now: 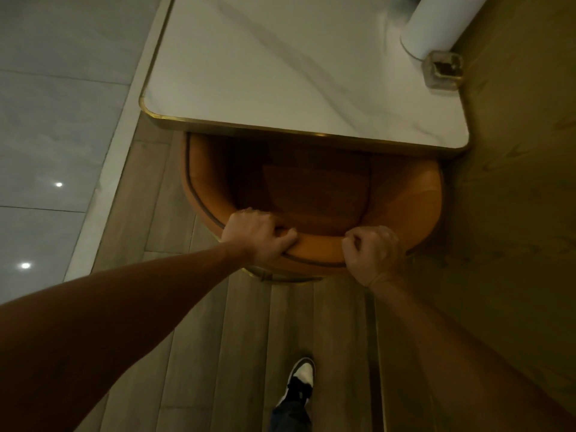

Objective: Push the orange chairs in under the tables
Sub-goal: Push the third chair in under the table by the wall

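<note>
Wood-plank floor [199, 322] fills the lower frame, grey tile to the left, dim light throughout.

Your left hand [257, 236] is clamped on the top rail of the orange chair [405, 194], fingers curled over the inner edge, thumb lying along the rail. Your right hand [372, 254] is closed on the same rail just to the right, knuckles bunched, fingers hooked over the rim. A short stretch of bare rail separates the two hands.

Chair sits centre frame, its curved back nearest you, its seat front already tucked beneath the gold-trimmed edge of the marble table [280, 73]. Judging by that, this chair is nearly home.

Handling: upholstered shell looks padded and smooth, likely a little slick; the piped rail gives a firm lip. Tub build with a metal base suggests real weight, so expect drag on the planks. Keep hold on the rail, hands spread either side of centre, to push it straight.

Upper right, a white cylinder [436, 23] and a small glass dish [442, 70] stand on the table corner. Your shoe [300, 381] shows at the bottom.
</note>
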